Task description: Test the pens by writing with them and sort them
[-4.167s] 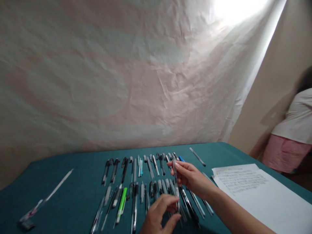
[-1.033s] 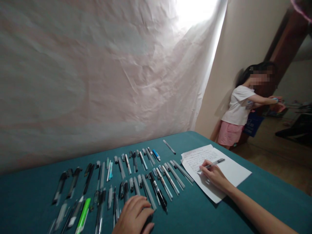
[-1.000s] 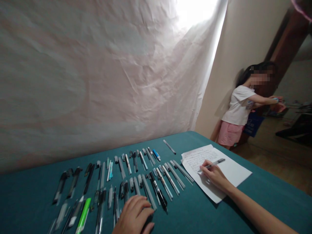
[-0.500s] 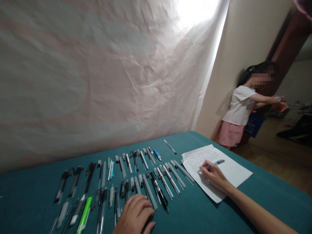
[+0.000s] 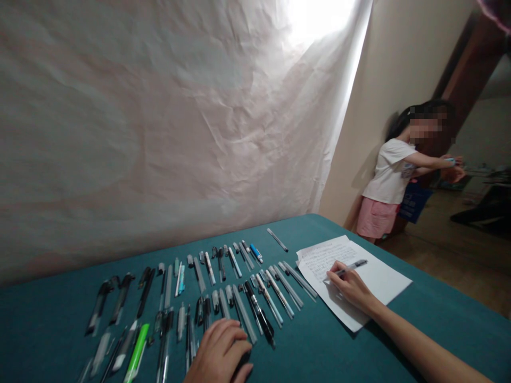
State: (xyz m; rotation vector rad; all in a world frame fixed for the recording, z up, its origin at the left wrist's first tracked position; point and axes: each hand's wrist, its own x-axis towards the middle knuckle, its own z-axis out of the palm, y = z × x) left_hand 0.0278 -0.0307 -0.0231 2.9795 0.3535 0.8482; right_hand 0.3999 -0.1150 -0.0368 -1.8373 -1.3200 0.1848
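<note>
My right hand (image 5: pixel 353 291) is closed round a pen (image 5: pixel 357 265), its lower end at the handwritten lines on a white sheet of paper (image 5: pixel 385 279). Another sheet lies partly underneath. At the bottom middle, my left hand (image 5: pixel 223 348) rests palm down on the table, fingers loosely bent and slightly apart, and I see nothing in it. Its fingertips lie beside rows of pens and loose caps. Nearest on its right is a thick black pen (image 5: pixel 259 315); farther left lies a bright green pen (image 5: pixel 137 352).
The green-topped table (image 5: pixel 295 351) bears several more pens, among them a blue one (image 5: pixel 256 253) and a lone clear one (image 5: pixel 277 240) near the far edge. A pale sheet (image 5: pixel 179 133) hangs behind. Beyond the table's right side stands a person (image 5: pixel 393 170) with arms stretched out.
The whole view has shifted very slightly. Both hands keep practically the same place on the table and paper, the right one still gripping the pen.
</note>
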